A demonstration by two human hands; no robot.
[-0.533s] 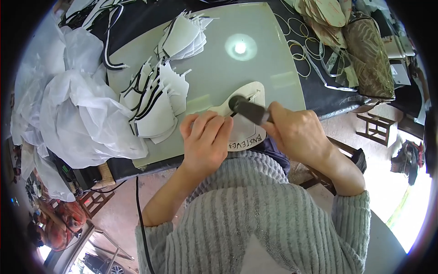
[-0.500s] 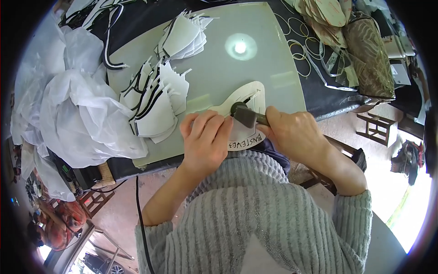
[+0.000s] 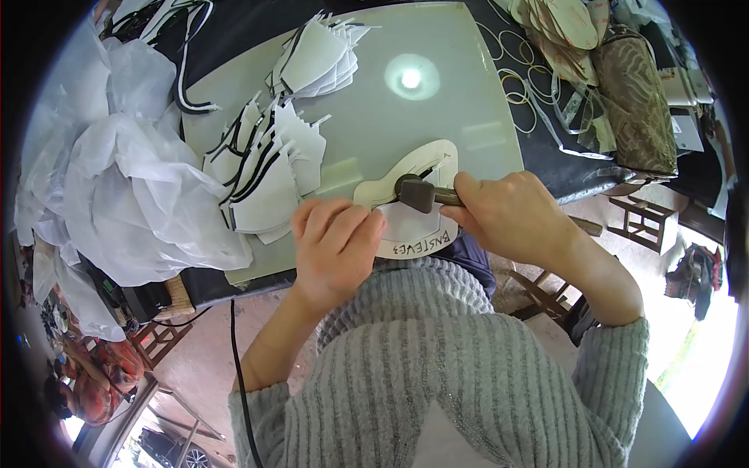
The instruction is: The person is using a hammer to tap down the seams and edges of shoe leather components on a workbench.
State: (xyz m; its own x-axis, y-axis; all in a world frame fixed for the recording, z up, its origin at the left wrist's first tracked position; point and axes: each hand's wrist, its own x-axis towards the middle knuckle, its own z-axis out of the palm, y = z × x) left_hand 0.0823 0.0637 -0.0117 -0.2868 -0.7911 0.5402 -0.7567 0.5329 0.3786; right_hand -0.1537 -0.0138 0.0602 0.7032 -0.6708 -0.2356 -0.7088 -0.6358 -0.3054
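In my right hand (image 3: 515,214) is the brown handle of a hammer (image 3: 419,196). The hammer's dark head rests on or just over a cream curved template piece (image 3: 380,193) with handwriting near its lower edge. A white piece (image 3: 411,224) with black edging lies on the template, partly under the hammer head. My left hand (image 3: 337,246) is closed, fingers curled together, at the template's left edge; whatever the fingertips hold is hidden. To its upper left stand bunched white pieces with black trim (image 3: 269,175), and a second white stack (image 3: 316,58) lies farther off.
A pale green board (image 3: 374,93) covers the dark table. Crumpled white plastic bags (image 3: 148,203) fill the left side. Yellowish loops and strips (image 3: 530,93), a patterned brown roll (image 3: 636,101) and stacked oval pieces (image 3: 558,27) lie far right. A black cable (image 3: 238,366) hangs at left.
My left hand has shifted left, away from the hammer head, uncovering more of the template. My right hand still grips the hammer, whose head has moved slightly left.
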